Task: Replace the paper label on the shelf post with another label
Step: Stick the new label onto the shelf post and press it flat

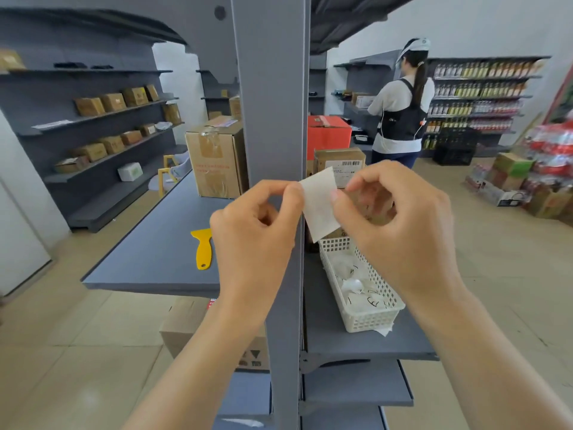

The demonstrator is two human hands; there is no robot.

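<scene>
Pinching the small white square paper label (321, 203) between both hands, I have it up at chest height right against the front edge of the tall grey metal shelf post (273, 119). My left hand (257, 231) grips its left edge between thumb and forefinger, the other fingers curled in; my right hand (393, 221) holds the right edge the same way, thumb in front. The label shows no writing on the side facing me, and I cannot tell whether that is a backing sheet or the sticky side. I also see no label stuck on the post where it is visible, so I judge I am at the stage of readying the fresh label, likely separating it from its backing. The next move calls for peeling cleanly without creasing, then squaring the label to the narrow face of the post and pressing it flat.

Just beyond my right hand, the white perforated plastic basket (387, 308) sits on the grey shelf board (366, 342), holding crumpled white papers with handwritten marks. To the left, the yellow plastic scraper (203, 248) lies on the other shelf. Behind it stands a taped brown cardboard box (214, 159). Farther back, another person (400, 107) faces stocked shelves.
</scene>
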